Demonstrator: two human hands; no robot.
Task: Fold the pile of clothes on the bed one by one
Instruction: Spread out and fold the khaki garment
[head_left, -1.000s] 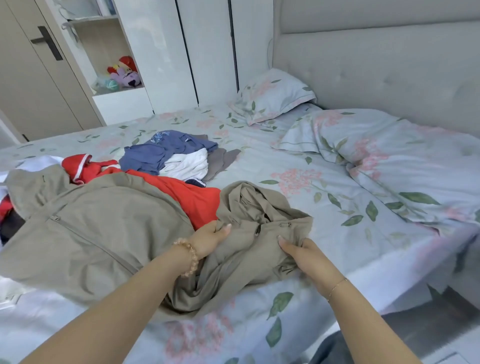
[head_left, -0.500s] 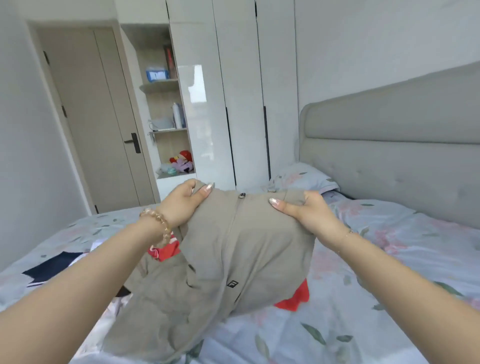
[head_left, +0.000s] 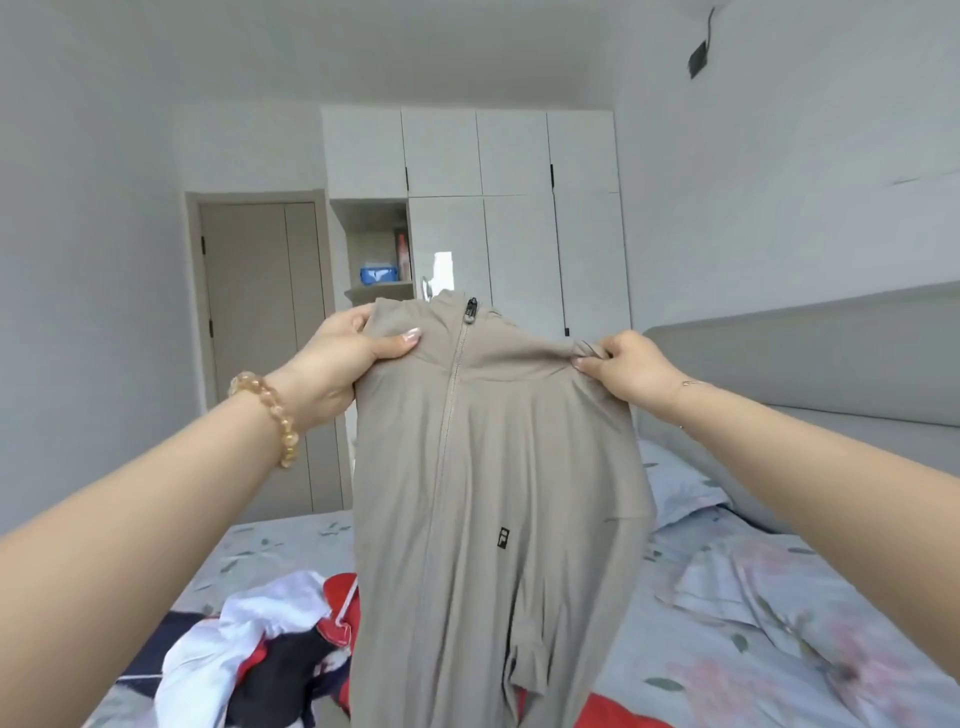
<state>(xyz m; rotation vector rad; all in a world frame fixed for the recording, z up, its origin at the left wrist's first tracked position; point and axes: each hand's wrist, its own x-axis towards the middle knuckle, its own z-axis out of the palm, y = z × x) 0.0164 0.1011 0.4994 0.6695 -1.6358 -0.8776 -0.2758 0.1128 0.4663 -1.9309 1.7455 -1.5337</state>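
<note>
A beige zip-up jacket (head_left: 498, 493) hangs upright in front of me, zipper closed to the collar, a small dark logo on its chest. My left hand (head_left: 348, 364) grips its left shoulder, thumb across the front. My right hand (head_left: 623, 366) pinches the right shoulder seam. The jacket's lower part drops out of the frame and hides part of the pile. Below it on the bed lies the pile of clothes (head_left: 270, 660): white, dark navy and red garments in a heap.
The bed (head_left: 779, 623) has a floral sheet, a rumpled duvet and a pillow (head_left: 675, 483) at the right. A grey padded headboard (head_left: 810, 364) stands at the right. White wardrobes (head_left: 519, 218) and a door (head_left: 260, 338) are behind.
Both hands have lifted the jacket from the bed up to chest height, and it now hangs straight by its shoulders. My view has tilted upward toward the wardrobes.
</note>
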